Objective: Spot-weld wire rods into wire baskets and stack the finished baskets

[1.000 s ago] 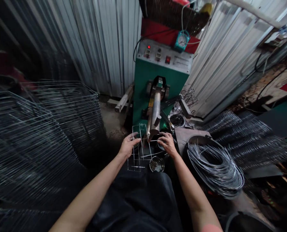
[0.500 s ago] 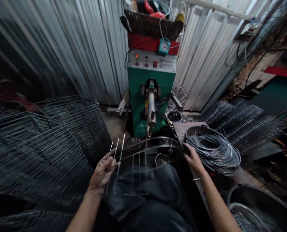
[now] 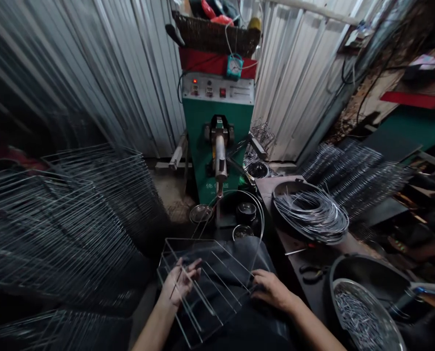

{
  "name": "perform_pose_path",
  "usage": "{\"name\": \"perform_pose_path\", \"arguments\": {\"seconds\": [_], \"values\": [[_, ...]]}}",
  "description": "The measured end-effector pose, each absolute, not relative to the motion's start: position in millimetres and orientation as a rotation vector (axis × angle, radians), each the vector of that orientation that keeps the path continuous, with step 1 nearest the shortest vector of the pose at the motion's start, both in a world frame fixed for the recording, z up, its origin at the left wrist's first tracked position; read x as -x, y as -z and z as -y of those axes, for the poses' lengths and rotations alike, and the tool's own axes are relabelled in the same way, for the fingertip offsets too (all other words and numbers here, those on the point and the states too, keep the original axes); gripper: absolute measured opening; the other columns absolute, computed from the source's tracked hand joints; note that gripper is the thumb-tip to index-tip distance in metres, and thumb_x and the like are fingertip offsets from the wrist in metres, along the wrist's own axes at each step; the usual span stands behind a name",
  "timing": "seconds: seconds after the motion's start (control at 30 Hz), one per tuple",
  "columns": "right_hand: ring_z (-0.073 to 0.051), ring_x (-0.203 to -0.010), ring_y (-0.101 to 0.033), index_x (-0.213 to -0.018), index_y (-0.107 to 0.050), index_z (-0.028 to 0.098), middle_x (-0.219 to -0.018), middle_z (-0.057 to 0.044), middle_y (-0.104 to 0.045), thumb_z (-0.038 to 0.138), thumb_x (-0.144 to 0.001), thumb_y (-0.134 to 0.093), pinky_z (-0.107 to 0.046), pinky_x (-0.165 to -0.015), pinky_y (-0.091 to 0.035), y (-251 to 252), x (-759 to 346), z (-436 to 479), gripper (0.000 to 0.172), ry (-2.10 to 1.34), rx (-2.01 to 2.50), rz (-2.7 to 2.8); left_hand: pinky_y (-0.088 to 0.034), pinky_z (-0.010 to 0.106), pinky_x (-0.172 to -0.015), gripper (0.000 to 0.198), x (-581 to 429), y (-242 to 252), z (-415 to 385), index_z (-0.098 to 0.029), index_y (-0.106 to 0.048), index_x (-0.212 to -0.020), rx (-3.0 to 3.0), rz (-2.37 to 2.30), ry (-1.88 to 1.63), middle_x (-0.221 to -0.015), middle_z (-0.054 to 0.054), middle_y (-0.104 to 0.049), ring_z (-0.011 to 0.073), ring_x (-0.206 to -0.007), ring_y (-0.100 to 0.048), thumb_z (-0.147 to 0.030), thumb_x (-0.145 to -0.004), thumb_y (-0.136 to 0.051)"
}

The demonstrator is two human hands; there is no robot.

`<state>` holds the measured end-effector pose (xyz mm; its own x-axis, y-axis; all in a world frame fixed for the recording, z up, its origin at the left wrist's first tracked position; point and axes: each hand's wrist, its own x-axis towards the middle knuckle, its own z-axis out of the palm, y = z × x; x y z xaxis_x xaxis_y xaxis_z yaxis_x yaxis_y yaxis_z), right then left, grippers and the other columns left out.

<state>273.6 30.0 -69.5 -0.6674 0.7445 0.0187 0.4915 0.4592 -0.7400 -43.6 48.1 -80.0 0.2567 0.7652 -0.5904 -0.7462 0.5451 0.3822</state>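
A wire rack (image 3: 207, 267) with parallel rods lies tilted above my lap, and a curved wire hoop (image 3: 263, 214) rises from its far side towards the machine. My left hand (image 3: 179, 282) is at the rack's left part, palm up, with rods crossing over it and the fingers loosely bent around them. A thin dark rod crosses that palm. At the rack's right edge, my right hand (image 3: 272, 290) is closed on the wire; its fingertips are partly hidden.
Ahead stands a green machine (image 3: 217, 141) with a protruding metal arm (image 3: 221, 156). Stacked wire grids (image 3: 64, 229) fill the left. On the right are a pan of coiled wire (image 3: 312, 214), pliers (image 3: 312, 274) and a bowl of short metal pieces (image 3: 364, 312). Small bowls (image 3: 246, 212) sit below the machine.
The rack has turned and come down nearer my lap, its hoop now standing up at the far side. Both hands have moved closer to me, and the right hand has moved inward.
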Motion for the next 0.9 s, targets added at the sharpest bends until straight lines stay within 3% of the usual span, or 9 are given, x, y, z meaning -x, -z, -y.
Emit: {"name": "perform_pose_path", "arguments": {"seconds": [0.17, 0.37, 0.43, 0.5, 0.57, 0.63, 0.7, 0.77, 0.9], "values": [[-0.015, -0.073, -0.053, -0.067, -0.053, 0.018, -0.081, -0.004, -0.056, 0.041, -0.082, -0.055, -0.025, -0.064, -0.042, 76.4, -274.8, -23.1, 0.027, -1.045, 1.136, 2.336, -0.05, 0.037, -0.075, 0.042, 44.0, 87.8, -29.4, -0.01, -0.064, -0.085, -0.122, -1.081, -0.96, -0.084, 0.016, -0.068, 0.0237, -0.078, -0.065, -0.049, -0.078, -0.051], [-0.014, -0.066, -0.049, -0.067, -0.052, 0.018, -0.073, -0.001, -0.051, 0.043, -0.079, -0.06, -0.024, -0.059, -0.038, 69.1, -258.3, -43.1, 0.029, -0.976, 1.186, 2.363, -0.029, 0.035, -0.103, 0.045, 19.4, 76.6, -10.4, -0.02, -0.062, -0.104, -0.899, -1.256, -1.182, -0.12, 0.009, -0.058, 0.0246, -0.119, -0.045, -0.045, -0.067, -0.066], [-0.013, -0.066, -0.049, -0.067, -0.054, 0.017, -0.072, -0.001, -0.052, 0.04, -0.076, -0.064, -0.023, -0.059, -0.038, 61.6, -249.9, -51.0, 0.027, -0.999, 1.194, 2.349, -0.029, 0.035, -0.102, 0.053, 3.6, 70.2, -15.9, -0.021, -0.056, -0.112, -0.996, -1.227, -1.216, -0.112, 0.009, -0.062, 0.0243, -0.116, -0.048, -0.036, -0.063, -0.071], [-0.013, -0.066, -0.05, -0.068, -0.056, 0.017, -0.07, 0.0, -0.053, 0.036, -0.073, -0.067, -0.024, -0.06, -0.038, 54.1, -243.9, -58.3, 0.023, -1.052, 1.201, 2.302, -0.032, 0.035, -0.098, 0.057, -10.6, 64.0, -25.9, -0.021, -0.05, -0.115, -0.965, -1.281, -1.33, -0.091, 0.005, -0.065, 0.022, -0.107, -0.053, -0.03, -0.063, -0.071], [-0.014, -0.07, -0.052, -0.081, -0.059, 0.018, -0.075, 0.001, -0.056, 0.032, -0.07, -0.07, -0.025, -0.064, -0.04, 47.8, -242.1, -67.0, 0.022, -1.164, 1.196, 2.169, -0.035, 0.033, -0.094, 0.053, -19.2, 59.0, -36.5, -0.021, -0.046, -0.114, -0.899, -1.331, -1.441, -0.07, -0.002, -0.059, 0.0188, -0.097, -0.057, -0.028, -0.067, -0.069], [-0.015, -0.073, -0.054, -0.103, -0.056, 0.02, -0.081, 0.001, -0.058, 0.031, -0.066, -0.073, -0.026, -0.066, -0.043, 43.0, -243.0, -80.3, 0.042, -1.34, 1.198, 1.916, -0.038, 0.03, -0.087, 0.048, -21.4, 56.5, -44.1, -0.022, -0.045, -0.11, -0.841, -1.335, -1.498, -0.061, -0.006, -0.051, 0.0156, -0.084, -0.058, -0.028, -0.069, -0.068], [-0.014, -0.068, -0.055, -0.113, -0.05, 0.02, -0.078, 0.001, -0.058, 0.035, -0.066, -0.072, -0.026, -0.06, -0.045, 38.8, -242.1, -99.8, 0.054, -1.499, 1.222, 1.556, -0.041, 0.027, -0.078, 0.041, -19.7, 57.1, -46.9, -0.022, -0.047, -0.104, -0.799, -1.332, -1.513, -0.059, -0.007, -0.048, 0.013, -0.071, -0.056, -0.028, -0.069, -0.067], [-0.011, -0.059, -0.054, -0.105, -0.052, 0.019, -0.072, 0.001, -0.057, 0.038, -0.068, -0.069, -0.023, -0.052, -0.045, 34.2, -234.8, -124.7, 0.045, -1.576, 1.231, 1.196, -0.041, 0.026, -0.072, 0.037, -17.3, 60.7, -45.6, -0.022, -0.05, -0.099, -0.766, -1.345, -1.522, -0.062, -0.005, -0.05, 0.0123, -0.067, -0.054, -0.028, -0.067, -0.068], [-0.01, -0.056, -0.057, -0.088, -0.054, 0.016, -0.068, -0.001, -0.059, 0.032, -0.071, -0.069, -0.019, -0.048, -0.046, 25.2, -201.0, -174.6, 0.027, -1.618, 1.206, 0.77, -0.042, 0.028, -0.075, 0.034, -15.3, 70.5, -38.0, -0.021, -0.054, -0.092, -0.748, -1.339, -1.528, -0.079, 0.0, -0.056, 0.016, -0.081, -0.057, -0.028, -0.064, -0.071]]}}
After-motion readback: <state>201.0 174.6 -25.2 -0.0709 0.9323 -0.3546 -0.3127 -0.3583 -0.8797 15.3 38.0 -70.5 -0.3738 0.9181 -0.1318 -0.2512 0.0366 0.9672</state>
